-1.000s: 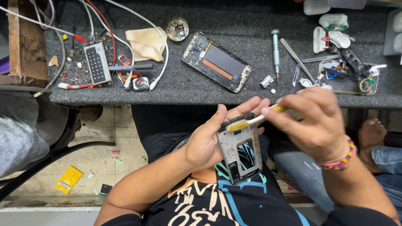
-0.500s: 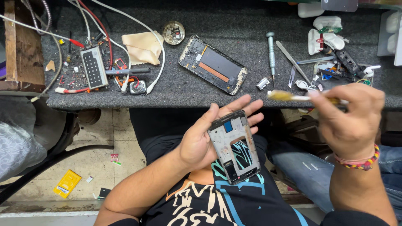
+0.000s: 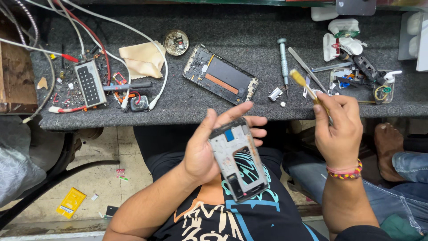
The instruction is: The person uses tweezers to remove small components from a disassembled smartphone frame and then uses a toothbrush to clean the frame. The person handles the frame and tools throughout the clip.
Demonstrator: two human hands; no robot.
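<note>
- Left hand — grip closed round the phone frame, thumb on its near long edge, fingers spread behind it; frame sits tilted over the lap, below the counter edge.
- Right hand — grip pinched shut on a small brush, yellow bristles pointing up and away, well right of the frame.
- Frame looks light, thin, stiff but bendable; probably fragile at the cutouts. Best held by the long edges, not the middle.
- Beyond the left grip on the counter: opened phone body, beige cloth, round tin.
- Beyond the right grip: screwdriver, tweezers.
- Yellow flat packet on the floor, far left of the left grip.
</note>
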